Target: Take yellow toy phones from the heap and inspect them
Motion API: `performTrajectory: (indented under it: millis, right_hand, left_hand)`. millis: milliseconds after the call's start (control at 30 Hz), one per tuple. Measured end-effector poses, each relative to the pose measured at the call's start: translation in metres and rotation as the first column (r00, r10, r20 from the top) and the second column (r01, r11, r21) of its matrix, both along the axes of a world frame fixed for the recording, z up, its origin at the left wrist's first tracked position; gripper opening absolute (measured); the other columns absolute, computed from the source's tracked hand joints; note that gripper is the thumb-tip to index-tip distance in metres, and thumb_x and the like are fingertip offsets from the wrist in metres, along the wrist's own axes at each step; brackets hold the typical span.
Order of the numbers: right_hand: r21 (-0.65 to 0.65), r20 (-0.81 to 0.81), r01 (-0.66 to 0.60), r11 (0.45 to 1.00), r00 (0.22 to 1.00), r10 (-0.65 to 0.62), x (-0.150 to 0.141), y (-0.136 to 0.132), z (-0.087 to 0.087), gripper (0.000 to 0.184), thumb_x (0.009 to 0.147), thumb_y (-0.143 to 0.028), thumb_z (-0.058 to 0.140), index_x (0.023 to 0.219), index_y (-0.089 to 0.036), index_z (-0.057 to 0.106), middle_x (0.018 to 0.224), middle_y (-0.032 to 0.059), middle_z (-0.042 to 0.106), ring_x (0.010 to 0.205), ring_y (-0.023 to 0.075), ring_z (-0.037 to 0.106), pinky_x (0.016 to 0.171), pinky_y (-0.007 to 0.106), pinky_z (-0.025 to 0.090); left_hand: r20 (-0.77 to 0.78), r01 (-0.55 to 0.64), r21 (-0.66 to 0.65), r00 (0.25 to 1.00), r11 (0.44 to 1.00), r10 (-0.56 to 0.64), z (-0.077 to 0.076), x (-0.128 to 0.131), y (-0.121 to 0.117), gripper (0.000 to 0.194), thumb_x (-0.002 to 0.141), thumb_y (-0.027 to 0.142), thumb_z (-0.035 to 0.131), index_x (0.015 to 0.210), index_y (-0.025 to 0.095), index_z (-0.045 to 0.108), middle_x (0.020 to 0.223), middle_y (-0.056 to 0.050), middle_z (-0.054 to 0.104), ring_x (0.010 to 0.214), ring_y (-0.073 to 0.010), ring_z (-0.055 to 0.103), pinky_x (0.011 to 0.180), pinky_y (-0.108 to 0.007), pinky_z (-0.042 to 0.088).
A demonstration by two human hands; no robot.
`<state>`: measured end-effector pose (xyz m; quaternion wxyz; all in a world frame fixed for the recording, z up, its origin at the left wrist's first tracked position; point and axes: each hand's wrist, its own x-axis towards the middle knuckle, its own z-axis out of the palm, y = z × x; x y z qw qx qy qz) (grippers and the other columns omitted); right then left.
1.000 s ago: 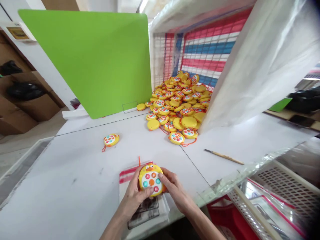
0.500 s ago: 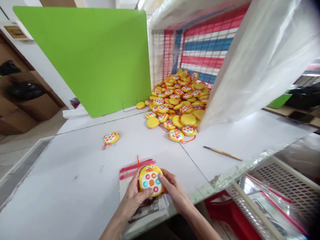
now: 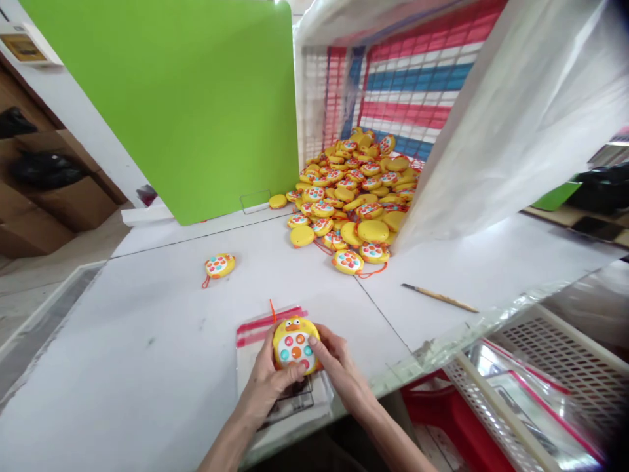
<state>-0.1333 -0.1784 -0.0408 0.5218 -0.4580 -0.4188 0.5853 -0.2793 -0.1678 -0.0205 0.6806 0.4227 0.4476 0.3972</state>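
Observation:
A yellow duck-shaped toy [image 3: 296, 341] with coloured round buttons on a white face is held upright between both hands, an orange cord sticking up behind it. My left hand [image 3: 265, 377] grips its left side, thumb on the lower buttons. My right hand [image 3: 339, 364] wraps the right side, its thumb at the right-hand buttons. Beneath the hands lie clear zip bags [image 3: 248, 367] with a pink-red top strip, partly hidden. A similar duck toy [image 3: 219, 265] rests alone on the table to the left.
A large pile of duck toys [image 3: 361, 196] spills from a cloth-lined mesh cage [image 3: 417, 78]. Left of it stands a green board [image 3: 196, 118]. A thin brush-like tool [image 3: 439, 297] lies on the right. Below the table edge is a white basket [image 3: 550, 354] with bags.
My left thumb has shifted slightly right, onto a lower red button. The toy stays in both hands. The camera view has tilted down a little.

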Motion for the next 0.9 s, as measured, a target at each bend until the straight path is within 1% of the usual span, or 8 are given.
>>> performTrajectory:
  millis: [100, 200, 333, 467, 567, 767, 833, 900]
  right_hand:
    - [-0.038, 0.011, 0.017, 0.999, 1.000, -0.017, -0.001, -0.002, 0.001, 0.047, 0.082, -0.055, 0.052, 0.108, -0.016, 0.062, 0.095, 0.0070, 0.068, 0.087, 0.0216, 0.062, 0.075, 0.031, 0.050]
    - [-0.090, -0.002, 0.004, 0.996, 1.000, -0.004, -0.002, -0.002, 0.001, 0.048, 0.082, -0.057, 0.050, 0.105, -0.016, 0.064, 0.092, 0.0070, 0.069, 0.082, 0.0211, 0.062, 0.070, 0.030, 0.050]
    - [-0.068, -0.010, 0.012, 0.998, 1.000, -0.013, -0.005, -0.003, -0.002, 0.046, 0.081, -0.056, 0.052, 0.105, -0.019, 0.064, 0.089, 0.0049, 0.068, 0.080, 0.0194, 0.062, 0.070, 0.029, 0.050]
    - [-0.139, -0.003, 0.009, 0.990, 1.000, -0.009, -0.008, -0.003, -0.006, 0.054, 0.081, -0.062, 0.047, 0.106, -0.017, 0.063, 0.079, 0.0045, 0.066, 0.069, 0.0164, 0.059, 0.053, 0.024, 0.046]
    - [-0.163, 0.003, -0.013, 0.986, 1.000, 0.014, -0.009, -0.002, -0.008, 0.054, 0.078, -0.061, 0.052, 0.104, -0.015, 0.063, 0.078, 0.0046, 0.066, 0.064, 0.0144, 0.057, 0.048, 0.021, 0.042]
    - [-0.101, -0.009, 0.015, 0.995, 1.000, -0.016, -0.011, 0.001, -0.004, 0.040, 0.073, -0.050, 0.066, 0.089, -0.013, 0.061, 0.079, 0.0045, 0.066, 0.071, 0.0155, 0.059, 0.060, 0.024, 0.044]
    - [-0.078, 0.001, 0.024, 0.997, 1.000, -0.024, -0.011, 0.002, -0.004, 0.037, 0.074, -0.049, 0.066, 0.086, -0.014, 0.061, 0.077, 0.0028, 0.065, 0.070, 0.0147, 0.057, 0.060, 0.023, 0.044]
    - [-0.050, 0.028, 0.039, 0.998, 0.999, -0.038, -0.010, 0.005, -0.006, 0.035, 0.075, -0.048, 0.065, 0.084, -0.015, 0.060, 0.074, 0.0017, 0.063, 0.068, 0.0133, 0.056, 0.059, 0.023, 0.042]
  left_hand:
    - [-0.063, -0.003, 0.032, 0.998, 0.999, 0.005, 0.001, 0.000, -0.001, 0.088, 0.061, 0.033, 0.077, 0.135, 0.021, 0.032, 0.095, -0.006, 0.062, 0.076, -0.0186, 0.060, 0.056, -0.023, 0.051]
    - [-0.044, 0.015, -0.008, 0.999, 1.000, -0.016, 0.000, -0.003, -0.001, 0.087, 0.063, 0.035, 0.076, 0.136, 0.020, 0.031, 0.098, -0.008, 0.062, 0.077, -0.0199, 0.062, 0.054, -0.024, 0.052]
    - [0.058, -0.036, -0.101, 0.997, 0.994, 0.042, -0.007, -0.007, 0.001, 0.066, 0.075, 0.044, 0.066, 0.131, 0.021, 0.040, 0.109, -0.011, 0.061, 0.081, -0.0213, 0.064, 0.052, -0.024, 0.053]
    - [0.022, -0.105, -0.096, 0.994, 0.990, 0.108, -0.013, -0.010, 0.002, 0.062, 0.075, 0.046, 0.066, 0.128, 0.022, 0.045, 0.110, -0.011, 0.061, 0.078, -0.0207, 0.065, 0.048, -0.022, 0.052]
    - [0.016, -0.115, -0.080, 0.993, 0.990, 0.116, -0.012, -0.012, 0.002, 0.061, 0.075, 0.046, 0.066, 0.127, 0.022, 0.046, 0.110, -0.010, 0.061, 0.078, -0.0203, 0.065, 0.050, -0.023, 0.053]
    - [0.075, -0.060, -0.074, 0.995, 0.996, 0.065, -0.007, -0.013, 0.002, 0.055, 0.083, 0.053, 0.051, 0.126, 0.019, 0.047, 0.106, -0.011, 0.062, 0.083, -0.0207, 0.063, 0.054, -0.024, 0.053]
    - [0.051, -0.040, -0.065, 0.998, 0.997, 0.044, -0.005, -0.013, 0.004, 0.057, 0.082, 0.052, 0.054, 0.127, 0.018, 0.044, 0.106, -0.011, 0.061, 0.082, -0.0209, 0.063, 0.054, -0.025, 0.053]
    - [0.008, -0.006, -0.031, 1.000, 1.000, 0.006, -0.003, -0.013, 0.007, 0.065, 0.076, 0.047, 0.064, 0.130, 0.019, 0.039, 0.106, -0.011, 0.061, 0.081, -0.0210, 0.063, 0.055, -0.026, 0.054]
